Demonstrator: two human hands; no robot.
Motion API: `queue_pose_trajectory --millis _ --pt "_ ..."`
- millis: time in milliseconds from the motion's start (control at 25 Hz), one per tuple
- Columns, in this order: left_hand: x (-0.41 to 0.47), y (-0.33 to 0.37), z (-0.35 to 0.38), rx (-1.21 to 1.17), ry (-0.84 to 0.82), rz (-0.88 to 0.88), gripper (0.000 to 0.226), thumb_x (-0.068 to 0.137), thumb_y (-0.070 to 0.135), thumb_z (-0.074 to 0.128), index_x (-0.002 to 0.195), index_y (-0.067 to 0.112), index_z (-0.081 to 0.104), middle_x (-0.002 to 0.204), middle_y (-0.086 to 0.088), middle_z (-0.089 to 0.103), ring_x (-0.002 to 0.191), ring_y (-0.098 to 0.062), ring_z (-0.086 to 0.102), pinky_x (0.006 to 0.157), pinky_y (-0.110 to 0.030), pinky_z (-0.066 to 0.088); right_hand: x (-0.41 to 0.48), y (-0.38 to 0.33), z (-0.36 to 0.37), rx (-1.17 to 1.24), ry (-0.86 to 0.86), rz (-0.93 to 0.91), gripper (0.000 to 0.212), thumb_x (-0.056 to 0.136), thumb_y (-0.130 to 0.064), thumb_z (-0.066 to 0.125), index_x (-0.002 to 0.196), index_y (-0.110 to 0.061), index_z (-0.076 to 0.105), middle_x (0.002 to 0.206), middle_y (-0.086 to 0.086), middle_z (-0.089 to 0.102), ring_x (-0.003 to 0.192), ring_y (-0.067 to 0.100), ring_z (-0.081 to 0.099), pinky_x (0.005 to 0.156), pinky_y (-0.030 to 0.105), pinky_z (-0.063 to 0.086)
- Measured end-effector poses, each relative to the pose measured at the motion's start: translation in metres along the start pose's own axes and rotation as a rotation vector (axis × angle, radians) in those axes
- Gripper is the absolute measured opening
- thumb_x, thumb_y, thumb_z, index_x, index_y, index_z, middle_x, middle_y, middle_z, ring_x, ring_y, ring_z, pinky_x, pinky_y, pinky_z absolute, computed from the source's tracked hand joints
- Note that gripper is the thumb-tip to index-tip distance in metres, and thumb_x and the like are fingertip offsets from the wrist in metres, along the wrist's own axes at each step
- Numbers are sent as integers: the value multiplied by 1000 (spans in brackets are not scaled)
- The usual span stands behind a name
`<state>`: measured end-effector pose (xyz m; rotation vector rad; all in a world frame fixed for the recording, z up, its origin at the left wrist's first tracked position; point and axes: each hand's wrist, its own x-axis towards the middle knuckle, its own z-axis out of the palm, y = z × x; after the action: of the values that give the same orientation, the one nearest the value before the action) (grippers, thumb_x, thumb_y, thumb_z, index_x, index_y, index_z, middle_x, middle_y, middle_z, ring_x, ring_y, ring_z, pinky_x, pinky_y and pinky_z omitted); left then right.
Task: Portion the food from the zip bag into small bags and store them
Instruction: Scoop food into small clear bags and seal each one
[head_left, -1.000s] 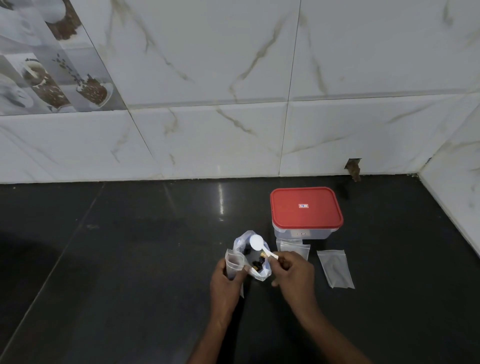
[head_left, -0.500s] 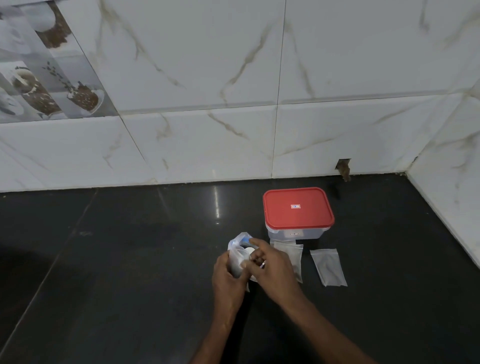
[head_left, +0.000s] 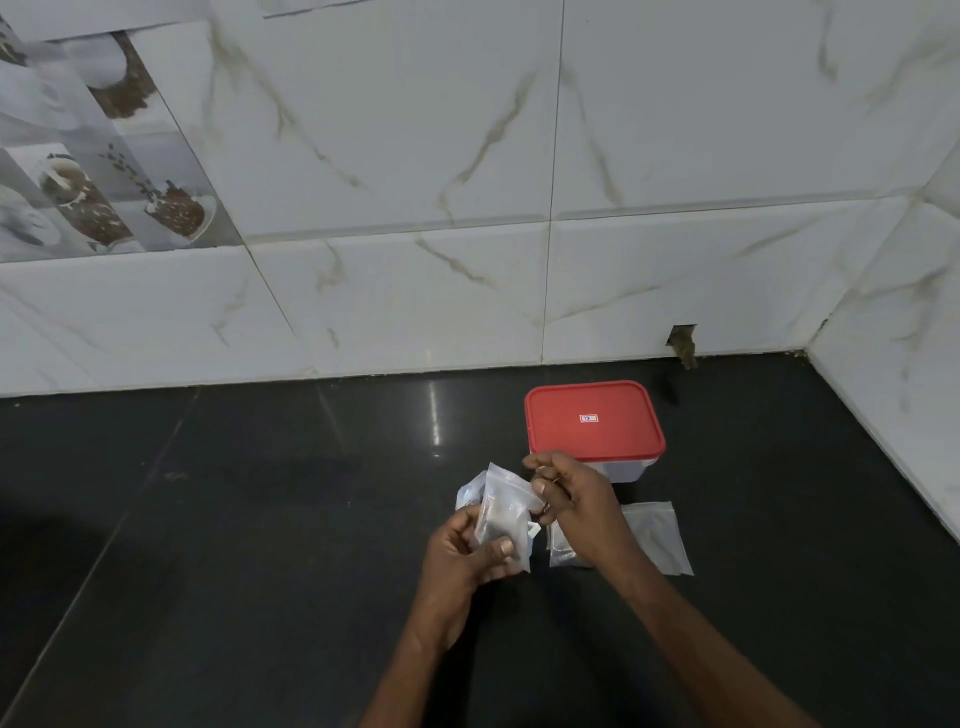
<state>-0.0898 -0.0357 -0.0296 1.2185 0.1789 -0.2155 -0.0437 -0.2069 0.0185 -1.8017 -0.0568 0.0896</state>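
One small clear plastic bag of dark food (head_left: 503, 522), pinched by left hand (head_left: 465, 558) and right hand (head_left: 576, 499), likely needs sealing next.

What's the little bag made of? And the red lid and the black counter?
Little bag: thin clear plastic, probably; it crinkles and dark food shows through. Red lid: smooth matte plastic, it seems. Black counter: polished stone, maybe granite; it mirrors light.

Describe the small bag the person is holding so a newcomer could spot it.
On the black counter, look just in front and left of the red-lidded container. The small bag is the clear one the left hand holds upright; unlike the flat bags lying to its right, it has dark food inside.
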Motion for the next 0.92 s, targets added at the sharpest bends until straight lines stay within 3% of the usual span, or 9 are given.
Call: queue_pose_trajectory --millis 120,200,360,440,520,640,800,920 --pt "1 -1 2 -13 56 3 38 71 1 81 108 3 71 105 -27 73 91 -37 73 73 -42 62 -2 8 -3 37 -72 45 48 84 -21 74 127 -31 54 97 2 69 82 16 70 70 29 59" --pt "1 1 4 1 61 1 34 74 -3 81 106 3 72 103 -25 74 89 -37 72 74 -42 62 -1 13 -5 -4 -52 64 56 78 -14 77 127 -30 53 86 2 69 80 16 69 78 36 60" --pt "2 4 13 37 54 -17 29 80 -10 73 107 2 72 95 -21 74 78 -28 70 68 -35 60 -1 14 -5 113 123 115 42 85 -5 67 122 -23 59 83 6 69 77 17 67 78 38 58" --pt "2 3 20 49 61 -23 31 81 -10 72 110 1 70 97 -21 75 79 -28 72 69 -36 60 -7 16 1 216 101 169 40 85 -9 70 120 -24 60 96 0 72 86 11 70 80 34 59" --pt "-1 2 25 66 48 -19 29 83 -6 73 111 1 70 102 -22 75 88 -33 74 78 -41 60 -11 21 4 241 68 199 46 83 -5 73 123 -21 59 105 0 73 94 13 71 85 39 59" --pt "-2 -2 24 84 71 -28 19 89 5 70 108 1 73 103 -22 76 96 -36 73 87 -45 59 -12 24 -2 275 83 231 49 82 -2 72 125 -19 57 101 4 75 93 21 72 84 46 59" --pt "-3 -1 26 90 147 -58 10 87 3 72 95 -1 76 93 -24 76 84 -31 72 76 -35 59 -14 23 -7 367 39 245 25 83 2 71 106 -8 69 93 10 77 90 31 73 82 48 59" --pt "-3 7 32 91 155 -49 13 86 6 73 98 -1 75 93 -22 76 82 -30 73 75 -38 60 -16 23 -7 341 9 241 18 85 2 68 100 -7 73 93 10 77 91 31 73 80 44 59"
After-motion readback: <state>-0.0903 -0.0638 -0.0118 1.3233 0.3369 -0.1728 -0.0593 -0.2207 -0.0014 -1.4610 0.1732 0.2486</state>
